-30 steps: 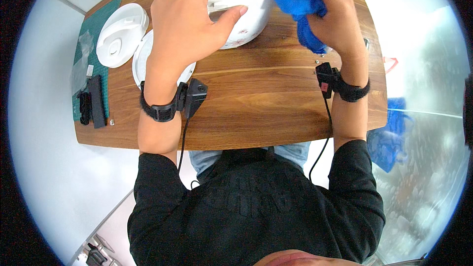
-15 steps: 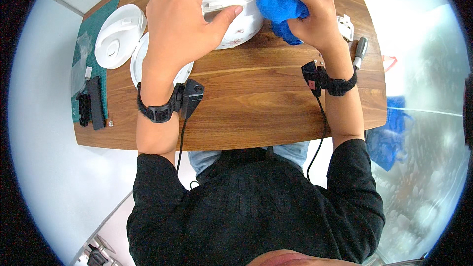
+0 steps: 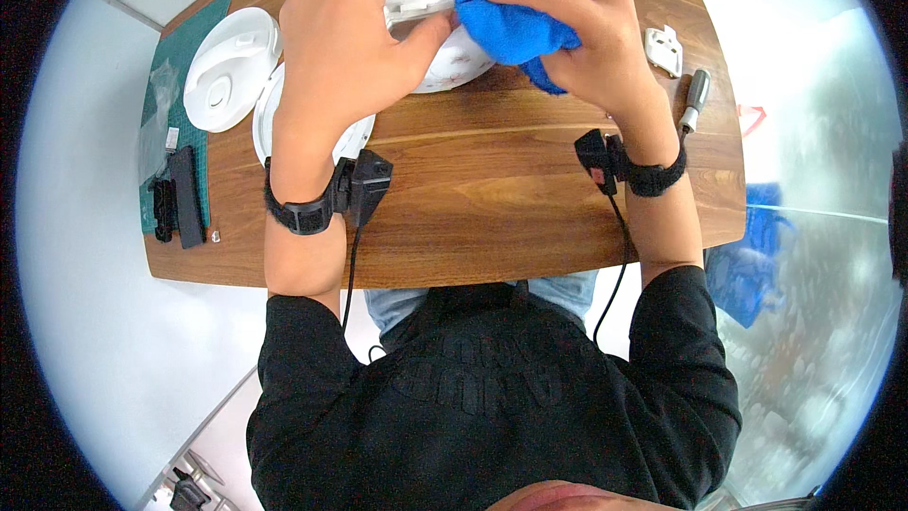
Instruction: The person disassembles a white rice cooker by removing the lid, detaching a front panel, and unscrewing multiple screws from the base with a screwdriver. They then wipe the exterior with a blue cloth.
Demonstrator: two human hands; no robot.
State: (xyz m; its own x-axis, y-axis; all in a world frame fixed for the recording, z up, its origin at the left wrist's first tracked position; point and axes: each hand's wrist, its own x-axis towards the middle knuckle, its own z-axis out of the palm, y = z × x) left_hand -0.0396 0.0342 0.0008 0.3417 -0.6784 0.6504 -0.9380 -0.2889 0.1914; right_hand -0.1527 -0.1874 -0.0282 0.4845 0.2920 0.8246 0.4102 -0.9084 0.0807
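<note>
A white round cooker body point(image 3: 445, 57) stands at the far edge of the wooden table point(image 3: 492, 199). My left hand point(image 3: 345, 47) lies over its left side and grips its rim. My right hand point(image 3: 582, 33) is closed on a bunched blue cloth point(image 3: 515, 9) and presses it against the front of the cooker. Most of the cooker is hidden behind both hands and the cloth. Black bands with small boxes and cables sit on both wrists.
A white round lid point(image 3: 230, 71) and a white plate-like part point(image 3: 270, 123) lie left of the cooker. A green mat point(image 3: 175, 85) carries a black tool point(image 3: 184, 194). At the right lie a small white part point(image 3: 664, 47) and a screwdriver point(image 3: 695, 99).
My right hand has carried the blue cloth leftward, from the cooker's right side to its front. The left hand has kept its hold on the cooker.
</note>
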